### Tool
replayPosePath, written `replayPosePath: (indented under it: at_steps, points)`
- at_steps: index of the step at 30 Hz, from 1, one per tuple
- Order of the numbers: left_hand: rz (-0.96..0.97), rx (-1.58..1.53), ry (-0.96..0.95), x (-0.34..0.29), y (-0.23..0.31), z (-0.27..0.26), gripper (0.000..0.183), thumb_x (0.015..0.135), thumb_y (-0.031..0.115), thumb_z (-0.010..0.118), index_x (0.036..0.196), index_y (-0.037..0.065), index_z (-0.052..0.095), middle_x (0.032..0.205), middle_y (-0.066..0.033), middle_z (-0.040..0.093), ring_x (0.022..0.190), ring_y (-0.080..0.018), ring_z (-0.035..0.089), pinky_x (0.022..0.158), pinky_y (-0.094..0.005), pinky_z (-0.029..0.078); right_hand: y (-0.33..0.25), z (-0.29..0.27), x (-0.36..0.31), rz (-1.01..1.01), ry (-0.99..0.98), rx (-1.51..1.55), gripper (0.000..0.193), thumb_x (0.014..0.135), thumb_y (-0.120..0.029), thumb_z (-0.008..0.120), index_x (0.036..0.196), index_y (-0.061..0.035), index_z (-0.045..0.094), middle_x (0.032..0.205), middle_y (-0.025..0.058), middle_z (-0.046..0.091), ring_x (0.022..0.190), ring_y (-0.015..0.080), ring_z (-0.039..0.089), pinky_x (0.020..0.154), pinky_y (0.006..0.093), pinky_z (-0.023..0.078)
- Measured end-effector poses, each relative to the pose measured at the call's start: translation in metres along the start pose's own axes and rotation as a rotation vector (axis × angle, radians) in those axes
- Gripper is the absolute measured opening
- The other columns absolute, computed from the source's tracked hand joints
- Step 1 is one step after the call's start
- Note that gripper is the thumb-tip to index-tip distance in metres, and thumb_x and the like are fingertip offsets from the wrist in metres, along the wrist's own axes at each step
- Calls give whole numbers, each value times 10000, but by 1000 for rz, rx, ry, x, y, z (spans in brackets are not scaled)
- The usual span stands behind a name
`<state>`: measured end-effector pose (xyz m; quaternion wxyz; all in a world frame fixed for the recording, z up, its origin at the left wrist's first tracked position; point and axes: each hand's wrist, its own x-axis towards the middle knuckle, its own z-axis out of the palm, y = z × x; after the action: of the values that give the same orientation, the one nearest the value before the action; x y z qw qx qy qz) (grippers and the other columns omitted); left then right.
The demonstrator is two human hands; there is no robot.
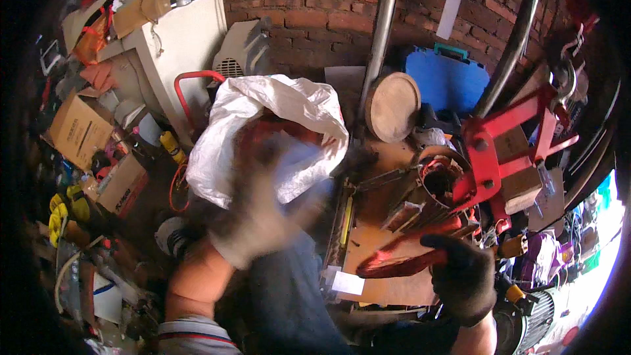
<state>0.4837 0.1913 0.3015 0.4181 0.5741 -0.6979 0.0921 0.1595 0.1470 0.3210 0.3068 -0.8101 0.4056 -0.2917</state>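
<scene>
My left hand (253,223), in a pale work glove, is smeared by motion in front of the white woven sack (220,118). Its fingers reach toward the sack's wide mouth, and I cannot make out whether they hold anything. Dark reddish contents (256,135) show inside the sack, partly hidden by the blur. At the lower right, my right hand (463,283) wears a dark-palmed glove. Its thumb and fingers are closed on the end of a long reddish bundle (394,260), which points left above an orange-brown board (388,292).
A red metal frame (486,158) with a hook stands at right, beside a round can (444,177). Behind are a round wooden disc (392,106) and a blue case (447,79). Cardboard boxes (82,131) and clutter fill the left. A finned motor (526,322) sits lower right.
</scene>
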Motion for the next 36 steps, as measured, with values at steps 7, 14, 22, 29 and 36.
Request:
replayPosePath:
  at_steps: [7,14,22,29,36]
  points:
    - [-846,162,-219,-23,-225,-86,1045,807,463,799,1550,5,224,1524,-221,385,1382,-343,415,1132,-422,355,-109,17,120,-67,115,730,235,920,-136,612,1064,42,664,658,4,588,483,72,512,453,236,403]
    - [-854,-897,118,-23,-285,-70,379,931,180,649,1271,16,612,1171,-77,679,1021,-206,651,911,-336,524,-125,127,254,-139,-273,843,279,931,-148,568,1114,30,683,634,-26,463,534,96,466,544,267,472]
    - [-813,-1418,321,-13,-266,-51,445,992,243,552,1361,-7,542,1291,-101,627,1173,-209,595,1056,-345,437,-41,294,335,-279,-161,-351,393,927,-429,548,1141,-146,716,1057,135,736,990,278,706,874,348,540]
    - [-621,-671,244,-19,-260,-24,373,995,210,566,1313,18,596,1272,-54,618,1150,-170,579,1049,-320,430,-35,287,293,-691,-637,-496,518,931,-461,568,1308,-107,595,1193,199,663,1056,379,661,939,465,507]
    - [-729,-742,135,-25,-218,-27,482,1019,289,516,1399,-7,517,1371,-105,550,1256,-205,506,1107,-338,365,-23,82,195,-573,-410,-77,351,935,-305,638,1164,-40,653,938,189,699,886,317,684,793,424,539]
